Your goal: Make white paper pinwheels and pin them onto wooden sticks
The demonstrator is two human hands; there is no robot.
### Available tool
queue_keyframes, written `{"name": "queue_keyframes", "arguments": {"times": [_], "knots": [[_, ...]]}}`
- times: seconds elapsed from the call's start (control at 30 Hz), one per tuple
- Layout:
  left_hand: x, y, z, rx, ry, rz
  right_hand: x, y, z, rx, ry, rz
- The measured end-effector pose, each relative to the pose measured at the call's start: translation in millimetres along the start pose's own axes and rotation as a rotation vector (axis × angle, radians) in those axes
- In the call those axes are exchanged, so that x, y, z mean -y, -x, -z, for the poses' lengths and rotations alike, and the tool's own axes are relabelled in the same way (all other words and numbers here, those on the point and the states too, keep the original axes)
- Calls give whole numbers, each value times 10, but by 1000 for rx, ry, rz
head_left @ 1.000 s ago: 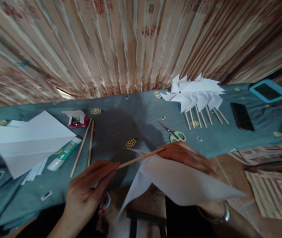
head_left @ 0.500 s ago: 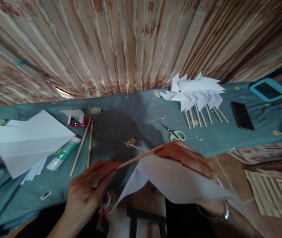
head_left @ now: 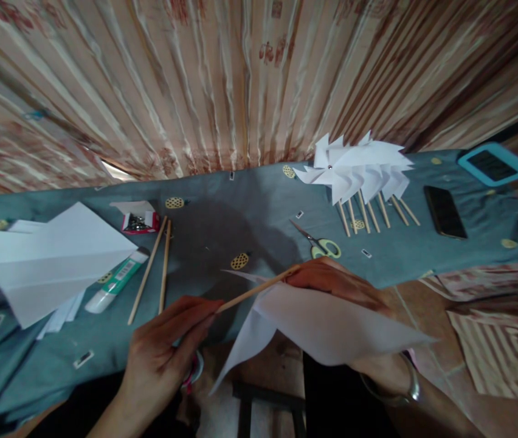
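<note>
Between my hands, over the table's near edge, is a white paper pinwheel (head_left: 332, 322) with a wooden stick (head_left: 254, 290) lying across it. My left hand (head_left: 168, 340) pinches one end of the stick between thumb and fingers. At the other end, my right hand (head_left: 336, 283) is closed around the stick and the pinwheel's centre; the paper hides part of the palm and fingers. Any pin at the centre is out of sight. Just beyond my right hand lie scissors (head_left: 325, 248) with pale green handles.
Finished pinwheels (head_left: 368, 167) lie stacked at the back right, near a dark phone (head_left: 445, 212) and a blue-framed device (head_left: 493, 165). On the left are white paper sheets (head_left: 53, 255), a glue stick (head_left: 117, 281), two loose sticks (head_left: 165, 267) and an open box of pins (head_left: 139, 220).
Both hands keep their hold on the stick and pinwheel. The paper blades have turned slightly, with the right-hand tip a little higher. Nothing else on the table has moved.
</note>
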State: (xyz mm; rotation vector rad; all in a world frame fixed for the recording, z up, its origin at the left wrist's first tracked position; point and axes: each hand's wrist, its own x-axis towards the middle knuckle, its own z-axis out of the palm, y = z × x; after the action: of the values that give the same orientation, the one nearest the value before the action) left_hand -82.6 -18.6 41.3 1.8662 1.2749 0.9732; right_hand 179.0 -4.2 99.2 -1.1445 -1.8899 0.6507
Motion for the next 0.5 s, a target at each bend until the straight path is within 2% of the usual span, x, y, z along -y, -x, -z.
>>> {"name": "queue_keyframes", "arguments": {"times": [0.27, 0.5], "knots": [[-35, -23, 5, -24, 4, -42, -5, -5, 12, -13, -27, -5], [-7, 29, 39, -69, -161, -145, -35, 60, -104, -34, -100, -179]]}}
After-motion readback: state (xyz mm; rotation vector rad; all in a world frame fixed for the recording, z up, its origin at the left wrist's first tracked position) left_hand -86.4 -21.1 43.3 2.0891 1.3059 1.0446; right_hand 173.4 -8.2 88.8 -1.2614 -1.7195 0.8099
